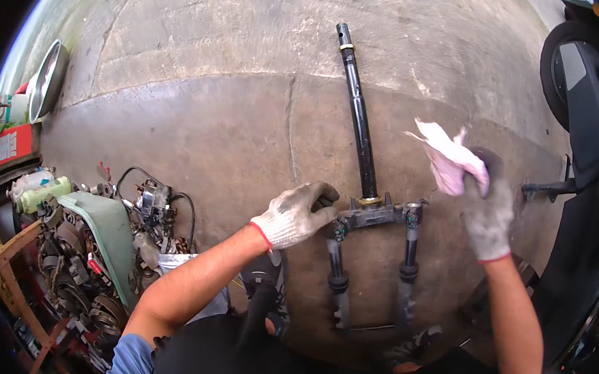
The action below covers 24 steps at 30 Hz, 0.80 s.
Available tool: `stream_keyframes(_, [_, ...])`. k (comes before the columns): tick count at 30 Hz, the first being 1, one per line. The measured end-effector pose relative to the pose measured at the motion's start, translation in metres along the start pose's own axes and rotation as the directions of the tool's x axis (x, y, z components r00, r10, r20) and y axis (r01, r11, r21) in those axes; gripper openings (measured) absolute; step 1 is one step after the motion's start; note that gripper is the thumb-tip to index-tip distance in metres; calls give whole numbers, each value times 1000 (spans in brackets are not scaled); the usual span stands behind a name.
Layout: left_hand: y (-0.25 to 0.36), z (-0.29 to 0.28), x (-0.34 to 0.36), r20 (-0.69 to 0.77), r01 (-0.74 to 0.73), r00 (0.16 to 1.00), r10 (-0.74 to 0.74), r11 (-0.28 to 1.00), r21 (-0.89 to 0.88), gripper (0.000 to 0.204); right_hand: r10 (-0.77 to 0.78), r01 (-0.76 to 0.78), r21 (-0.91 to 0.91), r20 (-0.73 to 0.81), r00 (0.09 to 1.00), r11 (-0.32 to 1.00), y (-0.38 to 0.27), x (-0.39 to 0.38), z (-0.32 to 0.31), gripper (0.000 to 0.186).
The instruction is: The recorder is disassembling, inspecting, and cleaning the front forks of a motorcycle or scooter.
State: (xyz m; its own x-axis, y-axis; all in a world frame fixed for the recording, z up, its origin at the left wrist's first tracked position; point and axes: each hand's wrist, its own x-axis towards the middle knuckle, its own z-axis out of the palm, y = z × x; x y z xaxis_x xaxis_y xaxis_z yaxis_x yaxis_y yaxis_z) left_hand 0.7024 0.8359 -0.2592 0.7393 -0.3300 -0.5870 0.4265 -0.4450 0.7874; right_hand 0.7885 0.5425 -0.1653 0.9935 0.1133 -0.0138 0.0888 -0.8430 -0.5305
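Observation:
A black front fork [374, 214] extends from between my feet, its long steering stem [360, 113] pointing away from me. My left hand [296, 214], in a white knit glove with darkened fingertips, is beside the left end of the fork's crosspiece. Its fingers are loosely bent, with a gap to the thumb, and nothing shows in them. Whether the thumb touches the fork I cannot tell. To the right of the stem my right hand [488, 214], in a soiled glove and blurred by motion, grips a pale pink rag [448, 159]. The rag hangs in the air, apart from the fork.
At left, a green bin [100, 221] of metal parts stands near a carburetor-like part with black hoses [155, 201]. Beyond them are a red box [8, 149] and a round metal basin [48, 82]. A scooter with a black wheel [558, 72] stands at right on the concrete.

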Motion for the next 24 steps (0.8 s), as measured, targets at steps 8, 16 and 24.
stream_keyframes(8, [3, 12, -1, 31, -25, 999, 24, 999, 27, 48, -154, 152, 34, 377, 913, 988, -39, -50, 94, 42])
stream_keyframes(16, [17, 43, -1, -30, 176, 984, -174, 977, 124, 61, 220, -4, -395, 503, 836, 918, -45, -14, 128, 50])
stream_keyframes(24, [10, 53, -1, -135, 89, 988, -69, 985, 149, 56, 244, -7, -421, 513, 823, 907, -37, 6, 156, 49])
